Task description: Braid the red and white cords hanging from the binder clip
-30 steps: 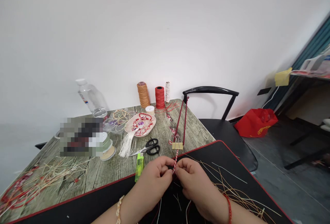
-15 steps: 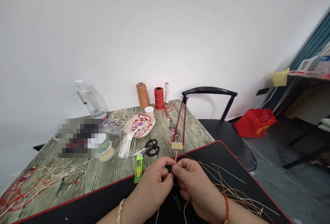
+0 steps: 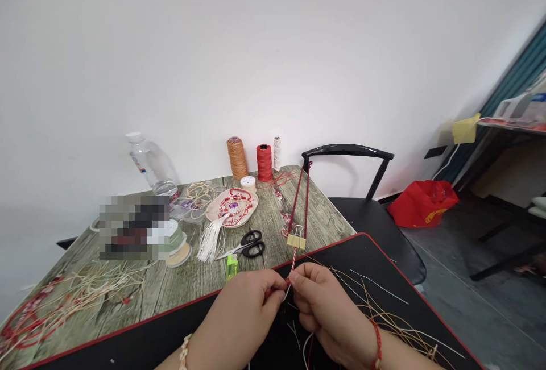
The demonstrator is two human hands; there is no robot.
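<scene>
A red-and-white twisted cord (image 3: pixel 293 257) hangs from a gold binder clip (image 3: pixel 296 241). Dark red cords (image 3: pixel 306 205) run from the clip to the chair back. Just below the clip, my right hand (image 3: pixel 326 296) pinches the twisted cord between thumb and forefinger. My left hand (image 3: pixel 249 313) is beside it, thumb and forefinger closed on a red and white strand at the cord's lower end. Loose white and dark red ends show under my right hand. Both hands are over a black mat (image 3: pixel 170 330) with a red edge.
Black-handled scissors (image 3: pixel 249 244) and a green lighter (image 3: pixel 232 266) lie left of the clip. Behind them are a plate (image 3: pixel 247 219) of red cords, an orange spool (image 3: pixel 236 158) and a red spool (image 3: pixel 264 163). Loose tan strands (image 3: pixel 396 324) lie on the right. A black chair (image 3: pixel 362 216) stands beyond.
My left hand has drawn slightly left and down, now with a red and white strand in its pinch. The clip has tilted slightly. My right hand keeps its pinch.
</scene>
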